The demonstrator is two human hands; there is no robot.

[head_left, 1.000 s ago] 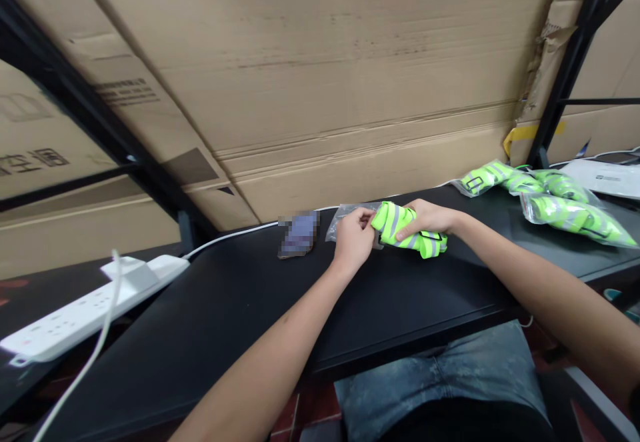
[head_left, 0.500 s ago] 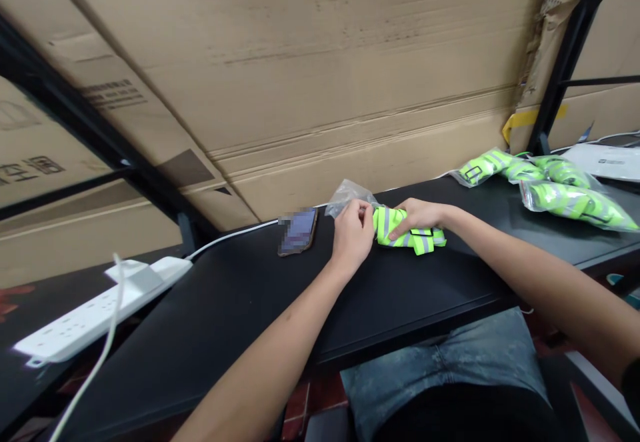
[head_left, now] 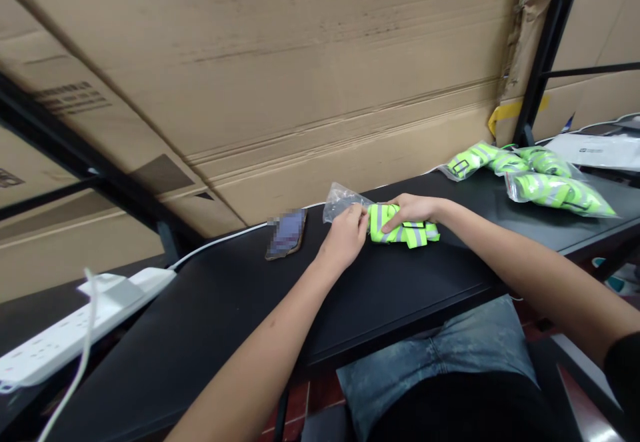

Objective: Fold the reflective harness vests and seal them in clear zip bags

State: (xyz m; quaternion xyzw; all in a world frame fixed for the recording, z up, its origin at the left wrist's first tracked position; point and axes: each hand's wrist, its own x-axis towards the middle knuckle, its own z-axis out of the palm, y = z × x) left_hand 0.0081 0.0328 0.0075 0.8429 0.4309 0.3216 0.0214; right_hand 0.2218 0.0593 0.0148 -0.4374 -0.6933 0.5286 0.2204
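Note:
A folded bundle of neon-yellow reflective strap (head_left: 379,223) with grey stripes lies on the black tabletop (head_left: 400,295). My right hand (head_left: 414,209) grips it from above, thumb on the near face and fingers over the far side. My left hand (head_left: 347,232) is closed in a pinch at the left end of the bundle, by a clear plastic bag (head_left: 339,201). The bag spreads out behind my left fingers and is crumpled. Those fingertips are partly hidden, but they appear to pinch the bag's edge.
A phone (head_left: 287,234) lies left of my hands. Farther left are a white power strip (head_left: 100,322) and its cable (head_left: 83,355). Several bagged neon straps (head_left: 555,192) and a white packet (head_left: 600,152) sit at the right. Cardboard (head_left: 325,95) stands behind the table.
The view has shifted slightly to the right. My left hand has turned a little at the bundle's end, and the bag behind it is spread more to the left. My right hand keeps its grip.

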